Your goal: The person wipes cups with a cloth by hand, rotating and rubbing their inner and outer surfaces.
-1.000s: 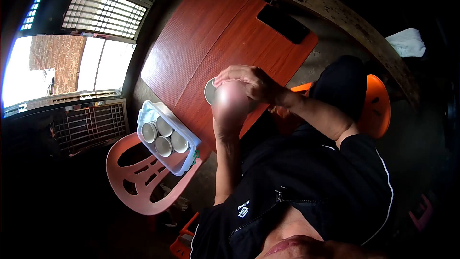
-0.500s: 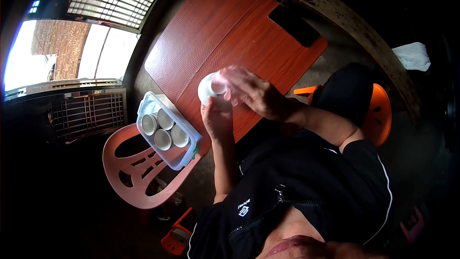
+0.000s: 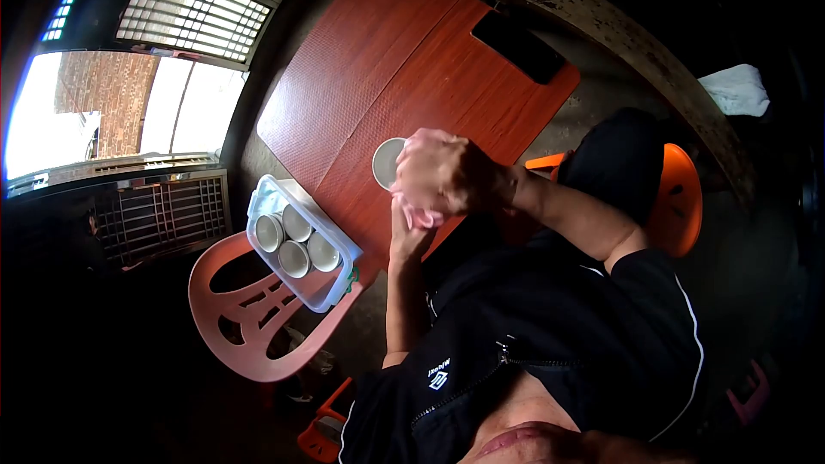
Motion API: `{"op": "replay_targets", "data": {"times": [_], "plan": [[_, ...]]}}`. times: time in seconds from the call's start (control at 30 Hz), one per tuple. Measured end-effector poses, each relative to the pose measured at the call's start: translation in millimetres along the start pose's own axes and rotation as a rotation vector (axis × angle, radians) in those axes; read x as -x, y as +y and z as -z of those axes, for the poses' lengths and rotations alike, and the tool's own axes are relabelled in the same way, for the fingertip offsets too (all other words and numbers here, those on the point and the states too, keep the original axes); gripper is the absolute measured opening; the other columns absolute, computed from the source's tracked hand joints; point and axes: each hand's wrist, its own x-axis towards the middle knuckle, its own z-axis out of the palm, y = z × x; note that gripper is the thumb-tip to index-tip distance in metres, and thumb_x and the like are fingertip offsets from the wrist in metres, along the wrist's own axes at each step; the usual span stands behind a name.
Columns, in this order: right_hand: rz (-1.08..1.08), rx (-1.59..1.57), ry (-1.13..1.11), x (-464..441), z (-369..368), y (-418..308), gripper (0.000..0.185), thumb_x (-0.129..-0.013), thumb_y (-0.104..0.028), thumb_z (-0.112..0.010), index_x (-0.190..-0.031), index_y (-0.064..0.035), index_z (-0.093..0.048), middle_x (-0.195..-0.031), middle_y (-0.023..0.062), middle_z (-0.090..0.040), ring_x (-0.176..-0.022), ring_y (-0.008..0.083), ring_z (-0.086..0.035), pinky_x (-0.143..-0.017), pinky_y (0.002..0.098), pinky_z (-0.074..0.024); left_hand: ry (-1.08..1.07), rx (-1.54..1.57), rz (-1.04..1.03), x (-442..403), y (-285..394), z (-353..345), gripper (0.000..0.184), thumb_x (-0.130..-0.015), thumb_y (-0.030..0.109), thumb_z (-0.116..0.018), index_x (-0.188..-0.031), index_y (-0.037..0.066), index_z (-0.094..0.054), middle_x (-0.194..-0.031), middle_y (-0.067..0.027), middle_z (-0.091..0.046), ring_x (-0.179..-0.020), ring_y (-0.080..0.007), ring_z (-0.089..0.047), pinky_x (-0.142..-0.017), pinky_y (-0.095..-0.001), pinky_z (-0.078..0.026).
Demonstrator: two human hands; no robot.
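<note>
A white bowl (image 3: 388,163) is held above the table, its hollow facing up toward me. My left hand (image 3: 411,236) is closed on the bowl from the near side, its fingers largely hidden. Over the bowl's right side lies my right hand (image 3: 443,174), its fingers curled and slightly blurred. Whatever may be inside the right hand's fingers is hidden. To the left, several similar white bowls (image 3: 294,259) stand in a clear plastic tub (image 3: 317,302).
The tub rests on a pink chair (image 3: 206,292) beside the red wooden table (image 3: 344,69). A black flat object (image 3: 517,45) lies at the table's far right. An orange chair (image 3: 683,198) stands to the right, and a white cloth (image 3: 735,90) lies farther off.
The bowl has turned so that its hollow shows more. My right hand has moved slightly down and left, and its spread fingers have curled over the bowl's side.
</note>
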Motion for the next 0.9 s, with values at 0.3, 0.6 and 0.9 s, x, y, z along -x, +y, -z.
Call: {"op": "replay_targets", "data": {"times": [0.3,0.6,0.9], "plan": [[-0.727,-1.850,0.308,-0.5,-7.4,18.9,0.040,-0.095,-0.039,-0.043,-0.099,-0.0006,-0.055,-0.096,0.0079,-0.057,-0.088,0.0141,-0.057,-0.077,0.0290,-0.0488,-0.348,-0.080,0.175,-4.4,-3.7,7.5,0.032,-0.081,0.012,-0.066,-0.105,-0.009,-0.058,-0.097,-0.0086,-0.063,-0.087,-0.0132,-0.058,-0.078,-0.0270,-0.048],[-0.097,-0.006,0.334,-6.8,-1.5,-5.4,0.056,-0.086,-0.029,-0.056,-0.133,-0.0037,-0.039,-0.129,0.0167,-0.049,-0.118,0.0354,-0.047,-0.100,0.0475,-0.0351,-0.040,1.507,0.521,-20.2,-14.6,14.6,0.040,-0.097,0.023,-0.045,-0.128,-0.002,-0.043,-0.127,-0.0162,-0.052,-0.115,-0.0295,-0.052,-0.099,-0.0400,-0.044],[-0.320,-0.608,0.080,-20.0,17.7,5.9,0.047,-0.084,-0.036,-0.056,-0.114,0.0012,-0.055,-0.112,0.0158,-0.061,-0.106,0.0282,-0.058,-0.094,0.0376,-0.0446,-0.115,1.442,0.559,-6.0,-38.9,29.4,0.032,-0.091,0.009,-0.053,-0.122,0.004,-0.050,-0.118,-0.0094,-0.059,-0.108,-0.0212,-0.058,-0.097,-0.0397,-0.047]]}}
